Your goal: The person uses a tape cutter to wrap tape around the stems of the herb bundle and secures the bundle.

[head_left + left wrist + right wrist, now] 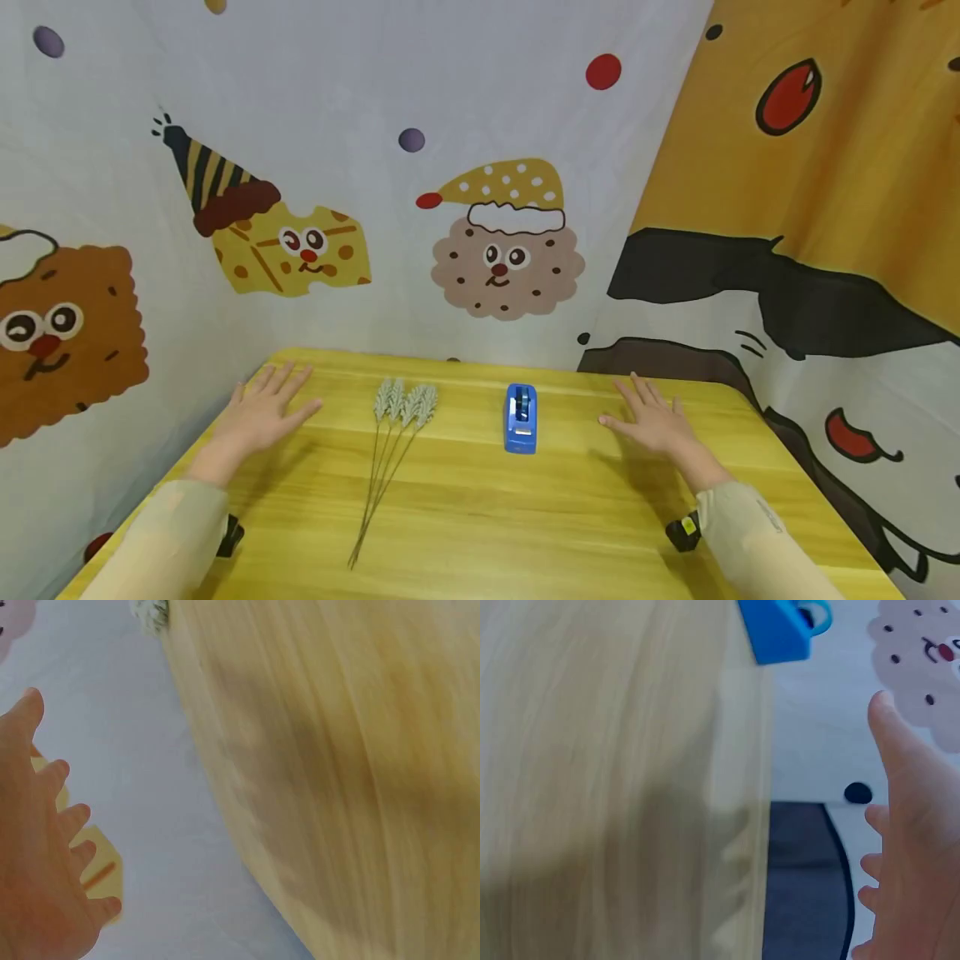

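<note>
My left hand [262, 414] hovers above the left side of the table, fingers spread and holding nothing. On the other side my right hand [654, 419] is likewise spread in the air, its shadow on the wood below. Between them lie several grey-green wheat-like stems [406, 402], fanned at the heads, with thin stalks gathered toward the near side. To their right stands a blue tape dispenser [521, 418] with a roll in it. The right wrist view catches part of the dispenser [778, 634]; the left wrist view shows only a bit of one stem head [152, 613].
The yellow wooden table [465, 517] meets a cloth backdrop [390, 308] printed with cartoon food along its back edge. Each wrist wears a small black camera, such as the black device [684, 532] below the right cuff.
</note>
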A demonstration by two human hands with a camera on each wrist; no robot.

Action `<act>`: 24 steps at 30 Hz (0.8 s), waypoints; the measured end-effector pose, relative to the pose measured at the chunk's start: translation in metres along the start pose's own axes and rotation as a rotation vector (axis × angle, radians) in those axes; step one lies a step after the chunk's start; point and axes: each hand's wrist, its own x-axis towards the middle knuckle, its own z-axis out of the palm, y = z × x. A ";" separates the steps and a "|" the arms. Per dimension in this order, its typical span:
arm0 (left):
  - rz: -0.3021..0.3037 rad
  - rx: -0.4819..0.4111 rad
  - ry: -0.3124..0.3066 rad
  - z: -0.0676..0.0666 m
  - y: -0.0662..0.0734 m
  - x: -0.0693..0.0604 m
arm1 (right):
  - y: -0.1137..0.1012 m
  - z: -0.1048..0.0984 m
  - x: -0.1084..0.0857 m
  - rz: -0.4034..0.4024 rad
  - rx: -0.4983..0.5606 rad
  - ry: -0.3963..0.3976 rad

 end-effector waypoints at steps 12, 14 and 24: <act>0.148 -0.203 0.059 0.011 0.059 0.005 | -0.041 0.010 -0.001 -0.133 0.423 0.123; 0.181 -0.264 0.068 0.016 0.072 0.008 | -0.051 0.014 0.000 -0.109 0.515 0.117; 0.264 -0.645 0.040 0.034 0.129 0.025 | -0.091 0.042 0.015 0.110 0.955 0.049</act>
